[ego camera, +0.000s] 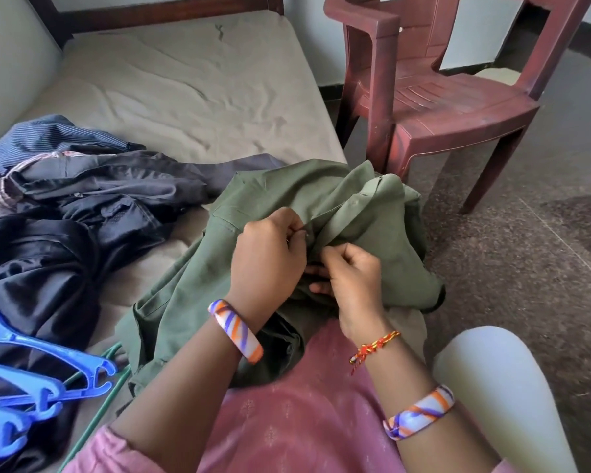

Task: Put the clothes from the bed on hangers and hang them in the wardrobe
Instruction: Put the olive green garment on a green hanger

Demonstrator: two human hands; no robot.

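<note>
Bed with a wrinkled beige sheet; maroon plastic chair stands on the speckled floor just beside its edge. Green shirt lies bunched at the bed's near edge, partly over the person's lap. Left hand pinches the shirt's front edge, fingers curled. Right hand pinches the same fabric just beside it, fingers clamped on cloth. Dark clothes pile lies left of the shirt. Blue hangers rest near the pile, with a green hanger under them.
</note>
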